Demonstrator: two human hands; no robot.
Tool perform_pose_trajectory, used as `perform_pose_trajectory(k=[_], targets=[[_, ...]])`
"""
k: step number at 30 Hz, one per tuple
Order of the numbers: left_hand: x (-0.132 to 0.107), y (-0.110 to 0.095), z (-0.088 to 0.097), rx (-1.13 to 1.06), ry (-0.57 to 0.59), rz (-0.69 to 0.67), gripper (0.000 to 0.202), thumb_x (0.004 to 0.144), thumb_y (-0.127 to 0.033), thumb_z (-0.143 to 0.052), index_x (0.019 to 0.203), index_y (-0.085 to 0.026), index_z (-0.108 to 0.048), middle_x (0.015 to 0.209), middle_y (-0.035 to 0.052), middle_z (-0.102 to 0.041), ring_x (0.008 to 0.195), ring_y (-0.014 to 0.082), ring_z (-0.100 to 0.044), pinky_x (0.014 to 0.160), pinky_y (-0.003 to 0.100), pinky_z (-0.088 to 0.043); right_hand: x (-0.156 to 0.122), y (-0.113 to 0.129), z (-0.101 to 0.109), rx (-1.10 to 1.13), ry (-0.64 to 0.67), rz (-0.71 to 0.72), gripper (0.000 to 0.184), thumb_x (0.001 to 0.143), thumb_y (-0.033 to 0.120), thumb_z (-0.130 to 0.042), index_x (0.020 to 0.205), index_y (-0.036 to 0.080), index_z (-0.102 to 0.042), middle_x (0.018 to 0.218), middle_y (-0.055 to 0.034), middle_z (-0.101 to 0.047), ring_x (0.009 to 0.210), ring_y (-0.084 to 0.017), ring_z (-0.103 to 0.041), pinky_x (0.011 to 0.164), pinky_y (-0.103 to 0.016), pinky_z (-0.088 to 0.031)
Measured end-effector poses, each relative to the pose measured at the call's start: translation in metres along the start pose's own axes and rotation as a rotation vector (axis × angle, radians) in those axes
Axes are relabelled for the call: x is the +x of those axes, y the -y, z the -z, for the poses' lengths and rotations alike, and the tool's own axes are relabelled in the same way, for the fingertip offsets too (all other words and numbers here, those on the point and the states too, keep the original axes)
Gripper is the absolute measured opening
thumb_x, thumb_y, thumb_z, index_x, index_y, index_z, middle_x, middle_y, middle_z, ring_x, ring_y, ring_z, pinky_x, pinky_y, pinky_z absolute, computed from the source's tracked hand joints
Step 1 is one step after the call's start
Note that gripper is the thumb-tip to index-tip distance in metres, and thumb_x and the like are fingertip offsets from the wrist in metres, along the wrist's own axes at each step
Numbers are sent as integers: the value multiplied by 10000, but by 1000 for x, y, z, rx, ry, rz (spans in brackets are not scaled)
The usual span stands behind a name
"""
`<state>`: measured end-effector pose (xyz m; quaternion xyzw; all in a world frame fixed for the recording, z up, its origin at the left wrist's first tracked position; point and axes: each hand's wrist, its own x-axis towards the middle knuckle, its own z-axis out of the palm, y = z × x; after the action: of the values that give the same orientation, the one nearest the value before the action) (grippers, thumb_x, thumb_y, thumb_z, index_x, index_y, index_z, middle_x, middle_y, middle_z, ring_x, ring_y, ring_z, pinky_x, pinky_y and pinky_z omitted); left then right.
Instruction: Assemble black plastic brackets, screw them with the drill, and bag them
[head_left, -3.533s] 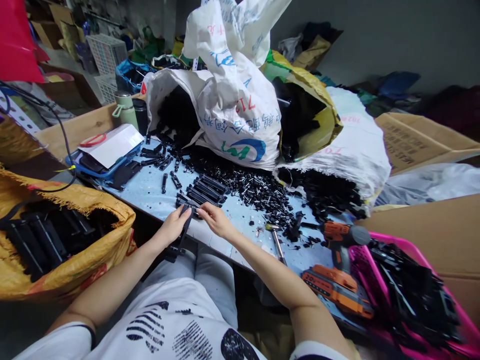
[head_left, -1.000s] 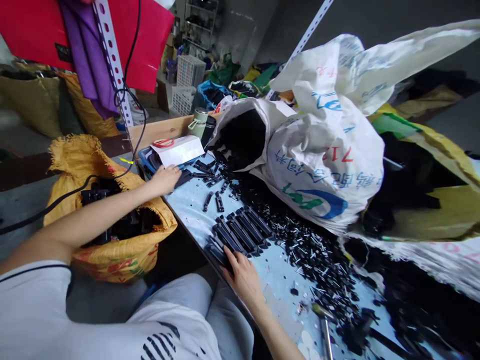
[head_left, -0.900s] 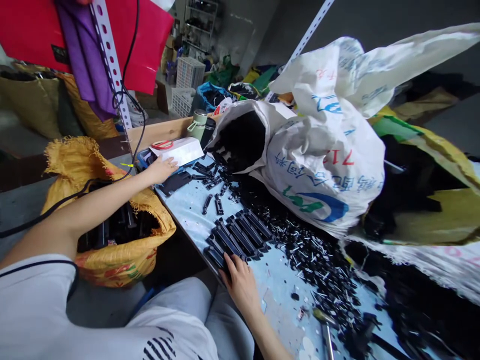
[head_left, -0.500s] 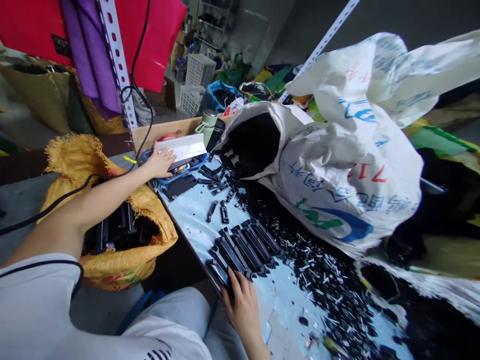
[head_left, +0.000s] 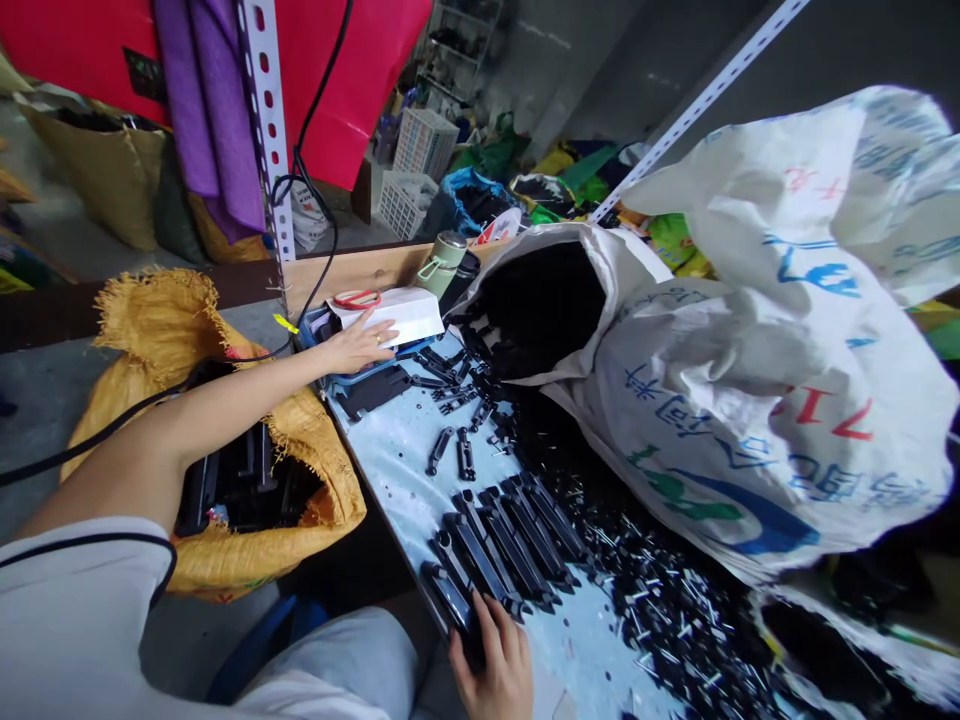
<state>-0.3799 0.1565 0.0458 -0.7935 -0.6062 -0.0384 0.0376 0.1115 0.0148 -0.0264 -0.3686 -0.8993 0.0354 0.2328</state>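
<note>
The hands are staying-put apart: the left hand (head_left: 364, 345) is resting against white paper (head_left: 416, 316) above a blue tray (head_left: 420, 346), its grip unclear; the right hand (head_left: 499, 660) is gripping the nearest black piece (head_left: 450, 595), apparently steadying it beside the row (head_left: 510, 535). The pale-blue tabletop (head_left: 397, 480) is bearing everything; a white sack (head_left: 750, 400) is bulging behind.

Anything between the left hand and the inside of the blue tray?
Yes. The white paper lies across the blue tray, hiding much of its inside, with a red loop-shaped item at the paper's left end. The left hand is over the paper's near edge; contact is unclear.
</note>
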Motion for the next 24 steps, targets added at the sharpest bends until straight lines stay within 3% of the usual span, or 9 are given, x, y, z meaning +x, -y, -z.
perform_pose_trajectory(k=[3, 7, 12, 16, 18, 21, 24], targets=[[2, 10, -1, 47, -22, -23, 342, 757, -113, -530, 1032, -278, -649, 1466, 16, -362, 1413, 244, -136, 1095, 602, -10, 0, 0, -2, -3, -29, 11, 550, 834, 343, -568, 1347, 214, -419, 1109, -135, -565, 952, -270, -544, 785, -417, -484], [1, 22, 2, 90, -18, 45, 267, 749, -159, -559, 965, -258, -681, 1479, 4, -338, 1415, 274, -108, 1086, 606, 42, 0, -1, -3, -1, -12, -8, 554, 819, 333, -586, 1337, 212, -430, 1106, -136, -569, 952, -273, -551, 791, -421, -482], [9, 19, 5, 52, -49, 94, 236, 791, -342, -536, 906, -217, -699, 1427, 28, -416, 1387, 302, -179, 1068, 621, 67, 0, -1, -4, 5, -8, -23, 559, 808, 327, -595, 1333, 222, -434, 1094, -130, -575, 931, -270, -558, 777, -419, -485], [43, -1, 4, 67, -131, 173, 266, 839, -272, -472, 800, -149, -706, 1129, 98, -623, 1199, 293, -446, 1080, 596, 8, 0, 1, -4, 7, -15, -36, 555, 808, 321, -592, 1332, 221, -439, 1091, -129, -576, 931, -272, -557, 779, -422, -484], [66, -13, 1, 61, -155, 184, 269, 840, -174, -436, 832, -109, -697, 981, 125, -650, 1037, 265, -543, 1071, 573, -78, 0, 3, -4, 6, -11, -48, 560, 804, 315, -599, 1332, 219, -440, 1095, -130, -572, 942, -274, -551, 787, -425, -482], [98, -29, -4, -14, -207, 146, 294, 837, -81, -383, 906, -66, -668, 970, 176, -630, 1003, 272, -539, 987, 515, -245, 0, 5, -3, 6, -17, -73, 567, 795, 309, -613, 1328, 217, -445, 1099, -132, -567, 945, -273, -544, 786, -427, -482], [120, -40, -5, -107, -180, 90, 285, 828, -40, -368, 847, -61, -652, 978, 201, -609, 1064, 291, -494, 896, 449, -321, -1, 7, -3, 11, -30, -81, 559, 791, 308, -615, 1318, 209, -459, 1092, -134, -571, 946, -271, -540, 781, -428, -485]])
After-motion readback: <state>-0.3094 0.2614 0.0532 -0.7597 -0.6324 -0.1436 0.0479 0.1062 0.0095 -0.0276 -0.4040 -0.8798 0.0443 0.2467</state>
